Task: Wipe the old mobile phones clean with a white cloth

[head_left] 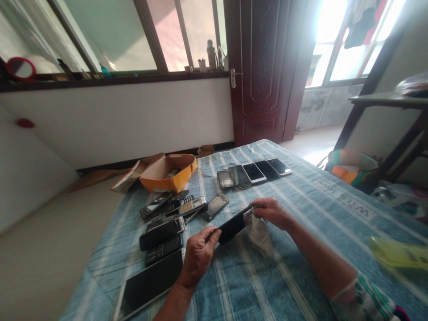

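Note:
My left hand [199, 255] grips the near end of a black smartphone [234, 225], held edge-up above the striped blue cloth [301, 249]. My right hand [272, 211] is closed on the phone's far end together with a whitish rag [260, 232] that hangs down from it. A pile of old keypad phones [170, 214] lies just left of my hands. A row of several smartphones [254, 174] lies farther back on the cloth. A large dark tablet [150, 283] rests near my left wrist.
An open orange cardboard box [169, 171] sits at the far left corner of the table. A dark wooden door [261, 67] and a window sill stand behind. A shelf frame [384, 102] and coloured bags are at the right.

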Demonstrator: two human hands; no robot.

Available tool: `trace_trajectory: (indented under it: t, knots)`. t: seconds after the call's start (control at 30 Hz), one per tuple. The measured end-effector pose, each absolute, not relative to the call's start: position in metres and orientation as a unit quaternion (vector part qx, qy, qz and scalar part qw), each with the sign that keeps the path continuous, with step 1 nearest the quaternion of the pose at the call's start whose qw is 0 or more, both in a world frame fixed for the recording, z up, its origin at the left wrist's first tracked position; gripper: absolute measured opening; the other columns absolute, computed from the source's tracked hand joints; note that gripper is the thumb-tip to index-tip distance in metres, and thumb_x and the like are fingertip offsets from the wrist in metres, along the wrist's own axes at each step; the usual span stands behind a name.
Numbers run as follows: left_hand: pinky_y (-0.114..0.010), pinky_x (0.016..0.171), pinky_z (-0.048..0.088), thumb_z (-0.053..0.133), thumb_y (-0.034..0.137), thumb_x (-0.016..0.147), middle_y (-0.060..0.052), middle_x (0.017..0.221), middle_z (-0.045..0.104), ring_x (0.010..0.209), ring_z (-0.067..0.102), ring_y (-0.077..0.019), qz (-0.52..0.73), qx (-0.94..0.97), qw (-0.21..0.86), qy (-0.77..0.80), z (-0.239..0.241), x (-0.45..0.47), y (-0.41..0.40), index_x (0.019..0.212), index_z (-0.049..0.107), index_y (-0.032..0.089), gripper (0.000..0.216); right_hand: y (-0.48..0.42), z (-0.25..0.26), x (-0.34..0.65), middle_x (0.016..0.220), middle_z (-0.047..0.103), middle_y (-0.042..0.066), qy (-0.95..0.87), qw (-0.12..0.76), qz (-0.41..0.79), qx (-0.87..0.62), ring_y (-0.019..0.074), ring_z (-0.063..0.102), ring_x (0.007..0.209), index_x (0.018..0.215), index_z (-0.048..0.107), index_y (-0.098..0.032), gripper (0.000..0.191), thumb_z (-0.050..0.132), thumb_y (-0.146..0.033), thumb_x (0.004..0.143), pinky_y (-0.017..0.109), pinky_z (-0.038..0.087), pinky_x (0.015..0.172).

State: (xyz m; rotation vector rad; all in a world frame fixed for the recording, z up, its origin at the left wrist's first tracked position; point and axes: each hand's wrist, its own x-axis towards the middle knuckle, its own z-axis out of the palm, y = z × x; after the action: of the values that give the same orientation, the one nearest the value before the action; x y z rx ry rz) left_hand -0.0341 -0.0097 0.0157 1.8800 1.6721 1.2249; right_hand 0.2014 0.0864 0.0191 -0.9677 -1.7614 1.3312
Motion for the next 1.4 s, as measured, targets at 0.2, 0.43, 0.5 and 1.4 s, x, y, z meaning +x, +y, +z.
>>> trace_trajectory:
  t: [0.2, 0.43, 0.5, 1.4]
  knots:
    - [-0.023, 0.066, 0.050, 0.051, 0.032, 0.084, -0.003, 0.075, 0.070, 0.071, 0.066, -0.0173, 0.412, 0.686, 0.214, 0.560, 0.016, -0.027, -0.009, 0.082, 0.070, 0.015, 0.026, 0.079, 0.065, 0.206, 0.074, 0.060, 0.001, -0.785, 0.360, 0.365, -0.348, 0.0123, 0.055, 0.068, 0.082, 0.067, -0.015, 0.016, 0.053, -0.017, 0.075, 0.023, 0.040, 0.063]
    - [-0.025, 0.071, 0.051, 0.052, 0.030, 0.086, -0.005, 0.085, 0.072, 0.078, 0.067, -0.0178, 0.411, 0.720, 0.212, 0.517, 0.015, -0.018, -0.010, 0.092, 0.068, 0.014, 0.023, 0.044, 0.104, 0.185, 0.076, 0.057, 0.002, -0.895, 0.266, 0.151, -0.324, 0.0112, 0.050, 0.068, 0.075, 0.062, -0.015, 0.015, 0.050, -0.011, 0.082, 0.023, 0.033, 0.061]
    - [-0.024, 0.070, 0.051, 0.053, 0.028, 0.085, -0.005, 0.086, 0.071, 0.077, 0.067, -0.0171, 0.418, 0.726, 0.199, 0.509, 0.019, -0.018, -0.012, 0.094, 0.066, 0.014, 0.021, 0.034, 0.106, 0.172, 0.073, 0.055, 0.002, -0.912, 0.242, 0.091, -0.318, 0.0110, 0.047, 0.065, 0.071, 0.059, -0.015, 0.016, 0.049, -0.010, 0.082, 0.024, 0.030, 0.058]
    - [-0.019, 0.053, 0.042, 0.054, 0.031, 0.085, 0.001, 0.063, 0.056, 0.058, 0.052, -0.0120, 0.413, 0.707, 0.177, 0.546, 0.035, -0.030, -0.021, 0.081, 0.065, 0.015, 0.020, 0.044, 0.103, 0.165, 0.072, 0.055, -0.001, -0.917, 0.245, 0.167, -0.267, 0.0077, 0.047, 0.061, 0.077, 0.063, -0.016, 0.017, 0.049, -0.009, 0.084, 0.020, 0.028, 0.055]
